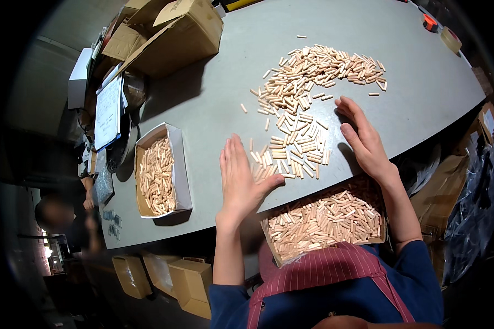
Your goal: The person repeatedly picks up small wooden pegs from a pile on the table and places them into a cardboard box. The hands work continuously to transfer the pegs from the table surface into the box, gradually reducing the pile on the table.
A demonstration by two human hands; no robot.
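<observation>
A loose spread of short wooden dowels lies on the grey table, trailing from the far middle down to the front edge. At its left side my left hand is flat with fingers straight and thumb out, its thumb beside the nearest dowels. My right hand hovers or rests to the right of the spread, fingers apart and bent a little, holding nothing. Below the table edge, against my apron, a box full of the same dowels sits between my forearms.
Left on the table stands a white carton filled with dowels. Behind it are a clipboard with papers and a large open cardboard box. Tape lies far right. Cardboard boxes stand lower left; another person is beyond.
</observation>
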